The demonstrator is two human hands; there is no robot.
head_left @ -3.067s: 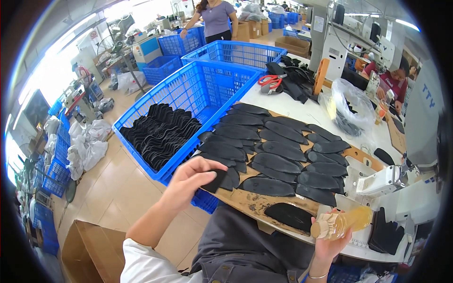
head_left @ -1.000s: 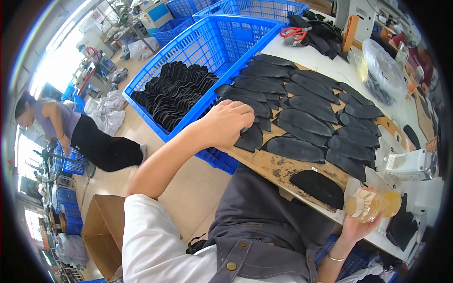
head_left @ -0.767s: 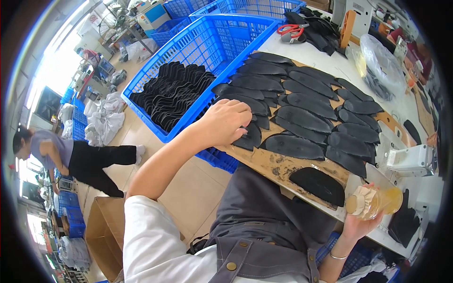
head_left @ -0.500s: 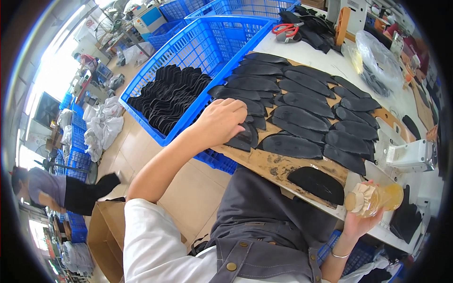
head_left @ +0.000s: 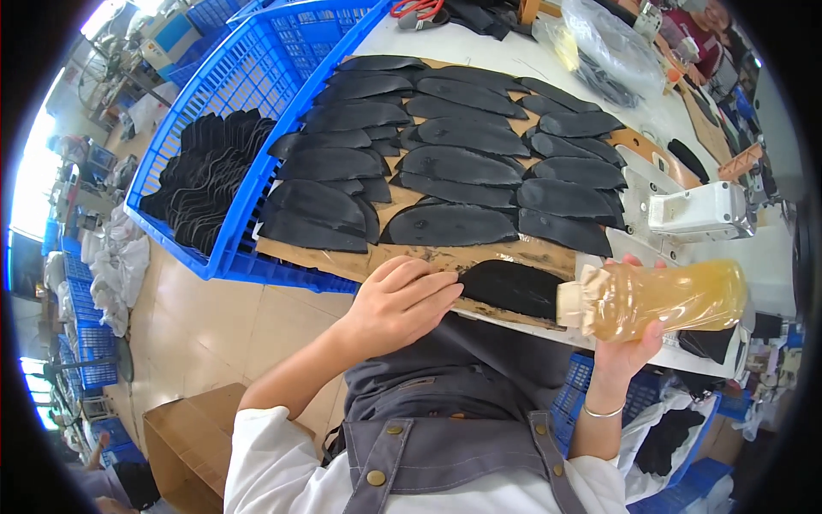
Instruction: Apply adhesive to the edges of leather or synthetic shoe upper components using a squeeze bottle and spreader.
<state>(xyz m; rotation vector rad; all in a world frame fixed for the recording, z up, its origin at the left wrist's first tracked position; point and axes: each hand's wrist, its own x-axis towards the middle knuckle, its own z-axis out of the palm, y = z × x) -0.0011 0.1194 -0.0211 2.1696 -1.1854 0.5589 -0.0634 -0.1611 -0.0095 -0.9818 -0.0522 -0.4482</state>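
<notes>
So my right hand has the bottle of yellowish liquid at the right of the frame, tipped nearly sideways, capped end facing left toward the board. Thumb's on the near side, and my other fingers wrap around behind, mostly hidden, I guess because something that fat needs a full wrap. My left hand, lower centre, has its fingers together and a bit curled, tips right by the left end of the loose black piece at the board's front edge; can't tell if they're pinching it. The other black pieces, upper middle, overlap like shingles, probably so each one leaves a strip exposed. Count: one bottle, one loose piece, three rough columns on the board (too much overlap for an exact number), and one big pile in the blue basket at upper left, packed too tightly to count.
</notes>
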